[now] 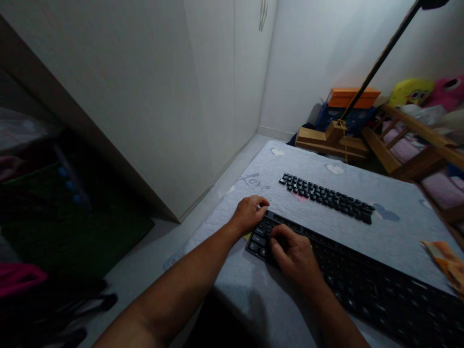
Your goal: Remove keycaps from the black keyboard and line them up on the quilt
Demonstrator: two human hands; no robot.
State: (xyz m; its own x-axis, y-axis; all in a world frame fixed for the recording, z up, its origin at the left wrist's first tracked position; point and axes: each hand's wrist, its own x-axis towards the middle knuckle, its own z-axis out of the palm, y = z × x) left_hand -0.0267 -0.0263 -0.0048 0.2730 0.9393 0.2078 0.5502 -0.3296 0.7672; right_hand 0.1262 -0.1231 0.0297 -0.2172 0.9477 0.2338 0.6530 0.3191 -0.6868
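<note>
A long black keyboard (362,270) lies slantwise on a pale blue quilted cover (409,208). My left hand (251,212) rests at its upper left corner, fingers curled together against the edge. Over the keys near the left end is my right hand (295,251), thumb and index finger brought together in a pinch; whatever is between them is hidden. Beyond the keyboard, loose black keycaps (326,197) sit in several close rows on the cover. A bit of something yellow (247,236) shows under the keyboard's left end.
An orange cloth (445,263) lies at the right edge. Behind the cover stand a wooden base (331,140) with a slanted dark pole, an orange box (353,97) and a wooden frame with plush toys. A pale wardrobe (163,96) rises on the left.
</note>
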